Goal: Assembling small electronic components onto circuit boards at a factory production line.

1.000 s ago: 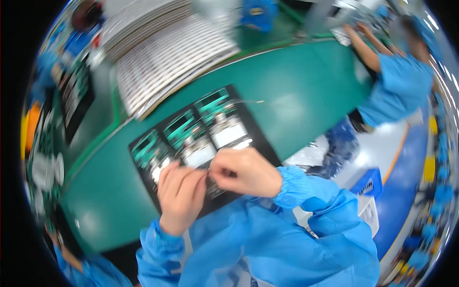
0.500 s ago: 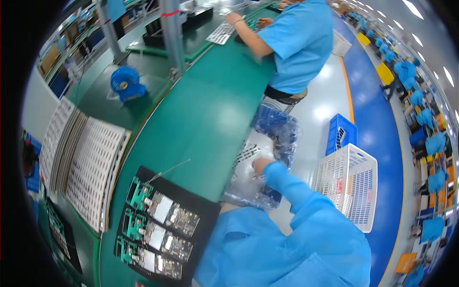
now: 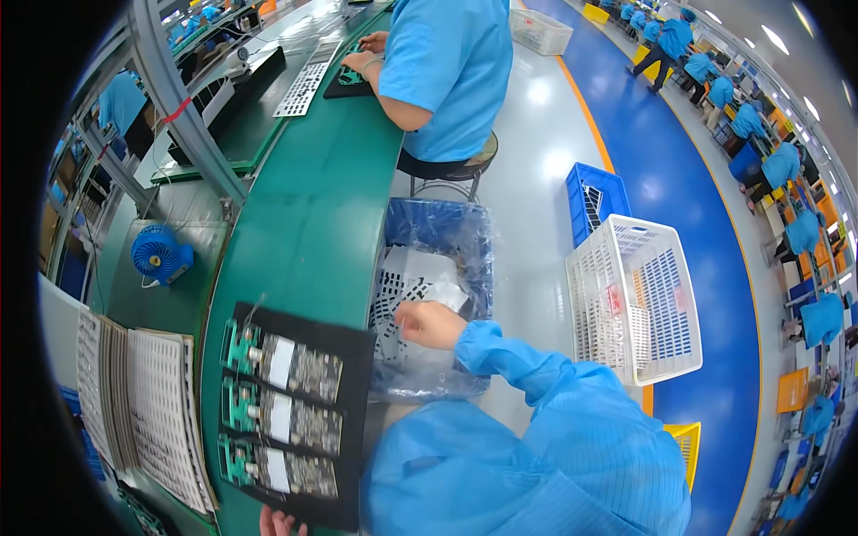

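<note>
My right hand (image 3: 431, 323) hangs over a blue bin (image 3: 489, 268) lined with clear plastic, its fingers curled together; whatever they hold, if anything, is hidden. Beneath it lie white sheets (image 3: 418, 270) with dark cut-outs. At the bottom edge, only fingers of my left hand (image 3: 281, 523) show, apart and beside the near edge of a black mat (image 3: 353, 420). Three circuit boards lie in a column on that mat: a far one (image 3: 315, 373), a middle one (image 3: 313, 424) and a near one (image 3: 310, 473). Each has a white rectangle and a green frame piece at its left.
Left of the green bench (image 3: 295, 214) stand stacked white slotted panels (image 3: 165, 402) and a small blue fan (image 3: 159, 255). A co-worker in blue (image 3: 451, 71) sits farther along the bench. On the floor at right are a white basket (image 3: 670, 295) and a blue crate (image 3: 597, 201).
The whole view has turned, so bench and bin appear farther left. My right hand stays over the bin, nearer its close end. More of my left fingers shows beside the mat.
</note>
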A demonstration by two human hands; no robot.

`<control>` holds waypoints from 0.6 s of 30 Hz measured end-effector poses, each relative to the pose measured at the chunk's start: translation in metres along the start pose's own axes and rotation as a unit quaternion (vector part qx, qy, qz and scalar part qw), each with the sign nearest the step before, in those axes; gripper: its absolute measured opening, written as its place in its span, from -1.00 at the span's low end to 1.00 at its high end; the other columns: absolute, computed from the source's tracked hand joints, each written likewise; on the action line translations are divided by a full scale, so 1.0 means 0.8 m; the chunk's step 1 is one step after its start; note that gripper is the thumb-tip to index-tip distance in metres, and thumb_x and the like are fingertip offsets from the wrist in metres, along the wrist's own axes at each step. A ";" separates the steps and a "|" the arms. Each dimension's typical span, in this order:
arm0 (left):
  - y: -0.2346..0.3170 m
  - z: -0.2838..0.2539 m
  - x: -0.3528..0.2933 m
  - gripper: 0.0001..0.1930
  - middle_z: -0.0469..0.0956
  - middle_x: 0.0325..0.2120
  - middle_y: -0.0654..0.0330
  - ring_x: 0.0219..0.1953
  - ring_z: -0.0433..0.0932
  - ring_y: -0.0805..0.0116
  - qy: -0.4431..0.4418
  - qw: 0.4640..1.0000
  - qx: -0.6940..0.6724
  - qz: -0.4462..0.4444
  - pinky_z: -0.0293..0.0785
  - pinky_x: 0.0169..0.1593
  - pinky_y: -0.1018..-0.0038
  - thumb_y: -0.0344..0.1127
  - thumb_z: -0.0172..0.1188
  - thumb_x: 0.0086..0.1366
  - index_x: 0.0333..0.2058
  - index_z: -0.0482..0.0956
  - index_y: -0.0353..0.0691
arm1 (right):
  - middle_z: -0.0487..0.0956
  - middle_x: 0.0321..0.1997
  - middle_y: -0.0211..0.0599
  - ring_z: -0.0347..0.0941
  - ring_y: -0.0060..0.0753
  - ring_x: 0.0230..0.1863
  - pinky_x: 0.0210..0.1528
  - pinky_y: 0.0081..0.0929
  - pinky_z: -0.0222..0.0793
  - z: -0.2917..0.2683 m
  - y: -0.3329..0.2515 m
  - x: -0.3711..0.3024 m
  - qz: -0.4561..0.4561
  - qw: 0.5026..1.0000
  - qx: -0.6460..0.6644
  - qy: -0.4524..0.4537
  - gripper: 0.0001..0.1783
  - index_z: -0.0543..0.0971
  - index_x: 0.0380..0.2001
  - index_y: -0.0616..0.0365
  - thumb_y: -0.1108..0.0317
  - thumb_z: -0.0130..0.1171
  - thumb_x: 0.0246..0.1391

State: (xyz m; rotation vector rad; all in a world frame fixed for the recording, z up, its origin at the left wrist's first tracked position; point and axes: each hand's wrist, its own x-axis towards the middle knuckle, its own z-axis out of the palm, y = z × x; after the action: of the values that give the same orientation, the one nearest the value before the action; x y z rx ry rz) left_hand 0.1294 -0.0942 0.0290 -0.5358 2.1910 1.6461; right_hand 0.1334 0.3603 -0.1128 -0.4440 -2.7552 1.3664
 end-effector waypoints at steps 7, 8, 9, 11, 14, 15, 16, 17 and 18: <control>0.062 0.121 0.078 -0.54 0.46 -0.03 0.02 -0.01 0.50 0.17 -0.126 0.981 -0.143 0.026 0.42 0.11 0.35 -0.38 0.16 0.34 0.16 0.36 -0.41 | 0.63 -0.44 -0.27 0.60 -0.37 -0.43 -0.35 -0.40 0.47 -0.027 -0.043 -0.010 -0.060 0.988 0.128 -0.067 -0.78 0.53 -0.20 0.20 0.36 0.21 0.09; 0.070 0.141 0.095 -0.48 0.44 0.01 0.01 0.04 0.48 0.20 -0.167 0.974 -0.149 0.032 0.40 0.14 0.35 -0.33 0.14 0.37 0.22 0.25 -0.42 | 0.64 -0.36 -0.28 0.61 -0.41 -0.41 -0.32 -0.44 0.49 -0.032 -0.046 -0.013 -0.061 0.986 0.149 -0.050 -0.71 0.51 -0.07 0.19 0.36 0.18 0.13; 0.077 0.159 0.108 -0.41 0.41 0.06 0.00 0.09 0.46 0.22 -0.199 0.966 -0.157 0.040 0.39 0.17 0.35 -0.27 0.11 0.40 0.29 0.15 -0.42 | 0.64 -0.36 -0.28 0.61 -0.41 -0.41 -0.32 -0.44 0.49 -0.034 -0.054 -0.014 -0.063 0.985 0.151 -0.051 -0.71 0.51 -0.07 0.19 0.36 0.18 0.13; 0.087 0.203 0.127 -0.40 0.38 0.10 -0.09 0.15 0.44 0.14 -0.234 0.953 -0.181 0.062 0.37 0.21 0.33 -0.29 0.13 0.39 0.28 0.15 -0.45 | 0.62 -0.29 -0.31 0.60 -0.47 -0.41 -0.33 -0.48 0.50 -0.034 -0.070 -0.014 -0.045 0.980 0.190 0.042 -0.54 0.42 0.13 0.13 0.41 0.19 0.14; 0.099 0.276 0.134 -0.31 0.30 0.18 -0.17 0.23 0.36 0.07 -0.292 0.924 -0.214 0.120 0.31 0.27 0.28 -0.29 0.17 0.35 0.30 0.05 -0.49 | 0.60 -0.26 -0.23 0.58 -0.46 -0.44 -0.40 -0.46 0.48 -0.039 -0.075 -0.007 -0.063 0.976 0.191 0.083 -0.43 0.35 0.21 0.12 0.40 0.21 0.13; 0.101 0.296 0.130 -0.28 0.27 0.20 -0.16 0.23 0.36 0.10 -0.299 0.914 -0.254 0.108 0.31 0.27 0.27 -0.28 0.21 0.33 0.30 0.05 -0.50 | 0.58 -0.26 -0.26 0.57 -0.52 -0.44 -0.41 -0.50 0.47 -0.034 -0.072 -0.007 -0.067 0.972 0.203 0.097 -0.44 0.35 0.22 0.10 0.44 0.20 0.14; 0.092 0.309 0.139 -0.26 0.26 0.23 -0.12 0.23 0.35 0.15 -0.301 0.904 -0.286 0.104 0.31 0.26 0.27 -0.28 0.23 0.32 0.31 0.05 -0.47 | 0.58 -0.25 -0.27 0.55 -0.53 -0.45 -0.39 -0.53 0.46 -0.032 -0.077 -0.006 -0.092 0.967 0.200 0.129 -0.50 0.41 0.17 0.10 0.48 0.19 0.14; 0.093 0.319 0.133 -0.32 0.25 0.25 -0.06 0.25 0.34 0.13 -0.299 0.911 -0.268 0.100 0.27 0.29 0.25 -0.26 0.17 0.37 0.32 0.07 -0.39 | 0.59 -0.30 -0.26 0.54 -0.53 -0.44 -0.37 -0.54 0.46 -0.033 -0.079 -0.009 -0.104 0.965 0.179 0.161 -0.65 0.54 0.00 0.17 0.50 0.21 0.12; 0.094 0.319 0.132 -0.31 0.23 0.26 -0.04 0.25 0.33 0.15 -0.302 0.914 -0.250 0.101 0.29 0.27 0.28 -0.25 0.18 0.36 0.33 0.07 -0.37 | 0.59 -0.36 -0.26 0.53 -0.53 -0.44 -0.37 -0.54 0.45 -0.028 -0.082 -0.010 -0.094 0.968 0.161 0.169 -0.75 0.58 -0.12 0.21 0.51 0.23 0.10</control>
State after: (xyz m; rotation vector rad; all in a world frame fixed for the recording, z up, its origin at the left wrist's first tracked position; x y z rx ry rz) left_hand 0.0133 0.1612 -0.0279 0.0989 1.4102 2.1346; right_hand 0.1289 0.3381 -0.0468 -0.3489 -2.1943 1.4907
